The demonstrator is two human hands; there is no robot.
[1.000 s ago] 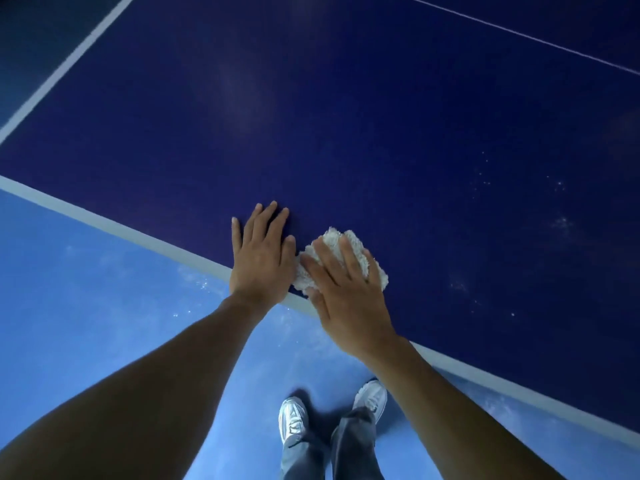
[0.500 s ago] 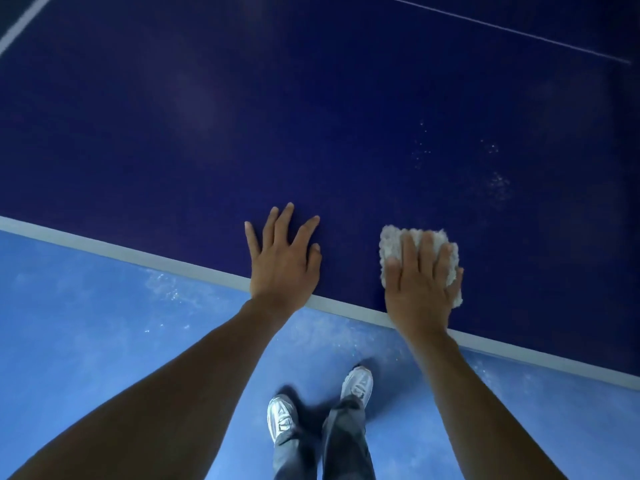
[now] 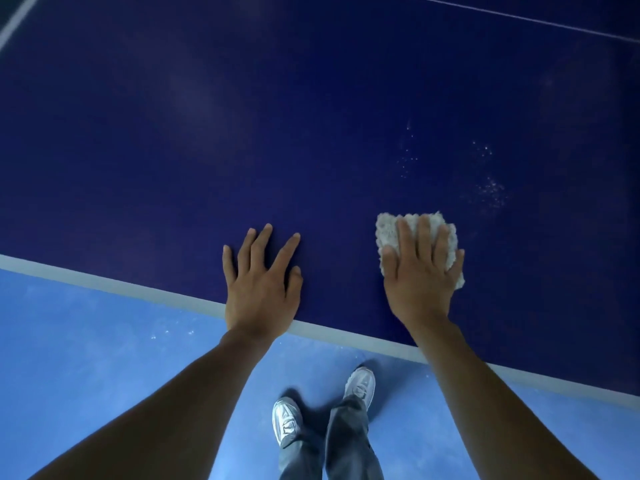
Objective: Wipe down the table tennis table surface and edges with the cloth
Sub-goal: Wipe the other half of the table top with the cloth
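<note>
A dark blue table tennis table [image 3: 311, 133] fills the upper view, and its white near edge line [image 3: 121, 289] runs from the left down to the right. A folded white fluffy cloth [image 3: 388, 228] lies on the table close to that edge. My right hand [image 3: 420, 271] presses flat on the cloth with straight fingers and covers most of it. My left hand [image 3: 261, 278] rests flat on the bare table to the left of the cloth, fingers spread, its wrist over the edge line.
Pale dust specks [image 3: 491, 192] dot the table just beyond and right of the cloth. A thin white line [image 3: 519, 17] crosses the far right. Below the edge is a light blue floor [image 3: 86, 358], where my two grey shoes [image 3: 360, 384] stand.
My right hand has slid the cloth to the right along the near edge, away from my left hand. My left hand has stayed flat on the table.
</note>
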